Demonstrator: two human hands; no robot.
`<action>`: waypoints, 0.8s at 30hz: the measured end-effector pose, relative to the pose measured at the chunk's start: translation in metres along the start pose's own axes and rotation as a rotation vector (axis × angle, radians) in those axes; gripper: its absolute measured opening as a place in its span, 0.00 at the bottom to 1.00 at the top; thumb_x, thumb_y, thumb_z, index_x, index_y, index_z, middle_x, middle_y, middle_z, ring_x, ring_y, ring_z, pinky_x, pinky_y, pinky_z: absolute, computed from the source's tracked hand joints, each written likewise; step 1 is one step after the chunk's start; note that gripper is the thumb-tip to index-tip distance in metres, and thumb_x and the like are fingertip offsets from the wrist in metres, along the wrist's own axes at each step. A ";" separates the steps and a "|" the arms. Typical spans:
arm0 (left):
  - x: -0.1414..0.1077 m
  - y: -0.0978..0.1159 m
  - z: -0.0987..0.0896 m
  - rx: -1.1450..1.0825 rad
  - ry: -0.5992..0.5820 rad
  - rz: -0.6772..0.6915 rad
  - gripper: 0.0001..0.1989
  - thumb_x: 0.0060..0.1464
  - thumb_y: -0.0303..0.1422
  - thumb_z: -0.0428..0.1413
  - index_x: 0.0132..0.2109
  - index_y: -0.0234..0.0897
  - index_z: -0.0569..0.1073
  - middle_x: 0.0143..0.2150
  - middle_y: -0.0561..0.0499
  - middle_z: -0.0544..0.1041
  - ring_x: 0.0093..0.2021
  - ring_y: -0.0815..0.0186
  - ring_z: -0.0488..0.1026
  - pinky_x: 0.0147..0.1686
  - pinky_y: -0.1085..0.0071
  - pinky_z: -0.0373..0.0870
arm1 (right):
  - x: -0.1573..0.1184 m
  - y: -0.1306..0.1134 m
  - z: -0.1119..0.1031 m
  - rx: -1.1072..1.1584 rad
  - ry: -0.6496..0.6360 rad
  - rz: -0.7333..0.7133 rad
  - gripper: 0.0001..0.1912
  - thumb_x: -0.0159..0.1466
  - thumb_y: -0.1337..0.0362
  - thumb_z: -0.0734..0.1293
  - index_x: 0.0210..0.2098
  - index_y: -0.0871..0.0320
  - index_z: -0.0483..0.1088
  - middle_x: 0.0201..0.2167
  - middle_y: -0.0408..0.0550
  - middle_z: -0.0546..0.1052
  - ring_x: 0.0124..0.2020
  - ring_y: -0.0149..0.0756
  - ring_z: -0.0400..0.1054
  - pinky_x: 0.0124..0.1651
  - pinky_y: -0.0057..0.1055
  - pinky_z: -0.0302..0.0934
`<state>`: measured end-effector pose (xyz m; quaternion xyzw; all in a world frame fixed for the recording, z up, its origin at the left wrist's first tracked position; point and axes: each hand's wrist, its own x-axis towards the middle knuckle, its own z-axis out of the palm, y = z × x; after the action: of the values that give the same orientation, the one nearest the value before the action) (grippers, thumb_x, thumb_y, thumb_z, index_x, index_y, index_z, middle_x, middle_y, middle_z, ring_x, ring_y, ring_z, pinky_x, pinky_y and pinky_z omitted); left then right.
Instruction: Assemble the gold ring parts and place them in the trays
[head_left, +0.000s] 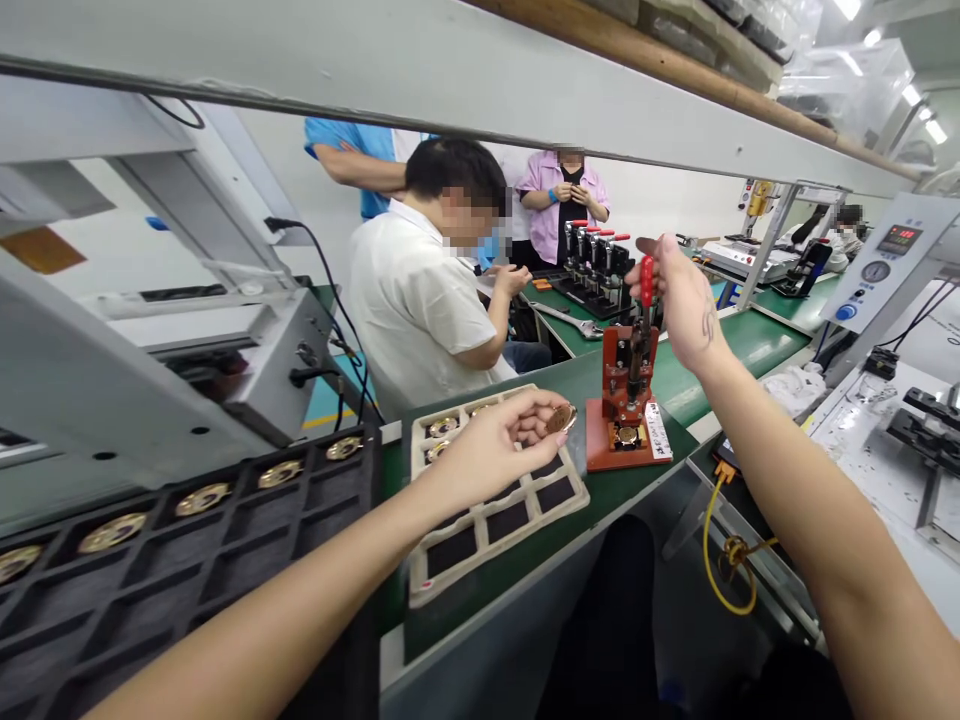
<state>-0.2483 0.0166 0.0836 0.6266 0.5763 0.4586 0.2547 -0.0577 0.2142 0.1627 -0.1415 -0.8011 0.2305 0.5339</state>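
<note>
My left hand pinches a round gold watch part above the beige compartment tray. To its right, my right hand is wrapped round the red lever handle of a small press. The red-brown press stands upright on the green bench, with a white label on its base. Another gold part sits in the fixture at the foot of the press. Round gold parts lie in some compartments at the tray's back left.
A black tray with several gold parts fills the lower left. Black clamps with red handles and a wrench are behind the press. A person in white sits across the bench. A shelf beam crosses overhead.
</note>
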 end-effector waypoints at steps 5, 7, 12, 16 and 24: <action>-0.011 -0.007 -0.003 0.322 0.021 0.152 0.12 0.60 0.37 0.60 0.50 0.39 0.78 0.39 0.51 0.80 0.33 0.63 0.76 0.37 0.68 0.74 | -0.087 -0.031 -0.002 -0.055 0.073 -0.059 0.22 0.81 0.49 0.56 0.47 0.54 0.77 0.47 0.51 0.83 0.55 0.45 0.78 0.64 0.48 0.69; -0.013 -0.005 0.002 0.379 0.010 0.204 0.12 0.61 0.36 0.59 0.50 0.39 0.77 0.38 0.52 0.80 0.33 0.64 0.76 0.37 0.68 0.74 | -0.112 -0.022 -0.002 -0.061 0.024 -0.091 0.20 0.82 0.54 0.56 0.46 0.53 0.77 0.50 0.52 0.84 0.62 0.46 0.75 0.69 0.51 0.65; -0.020 0.015 0.031 0.464 -0.030 0.368 0.11 0.61 0.30 0.58 0.51 0.39 0.75 0.40 0.51 0.79 0.35 0.63 0.77 0.36 0.68 0.73 | -0.135 -0.014 -0.004 -0.062 -0.060 -0.066 0.17 0.80 0.59 0.59 0.60 0.54 0.75 0.65 0.55 0.77 0.74 0.48 0.64 0.75 0.52 0.59; -0.028 0.028 0.048 0.493 -0.035 0.494 0.14 0.62 0.30 0.59 0.55 0.39 0.72 0.43 0.48 0.80 0.37 0.62 0.79 0.36 0.68 0.74 | -0.163 -0.041 -0.013 -0.149 0.127 0.102 0.13 0.77 0.60 0.64 0.56 0.54 0.78 0.58 0.56 0.79 0.63 0.48 0.72 0.68 0.49 0.65; -0.031 0.040 0.062 0.477 -0.069 0.579 0.16 0.61 0.27 0.59 0.55 0.38 0.72 0.43 0.48 0.80 0.39 0.61 0.80 0.37 0.68 0.76 | -0.204 -0.076 -0.023 0.319 -0.167 0.571 0.16 0.77 0.54 0.66 0.49 0.55 0.83 0.32 0.45 0.80 0.34 0.34 0.73 0.40 0.31 0.67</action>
<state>-0.1723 -0.0082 0.0810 0.8204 0.4570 0.3430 -0.0190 0.0442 0.0577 0.0483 -0.2554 -0.7241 0.5039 0.3957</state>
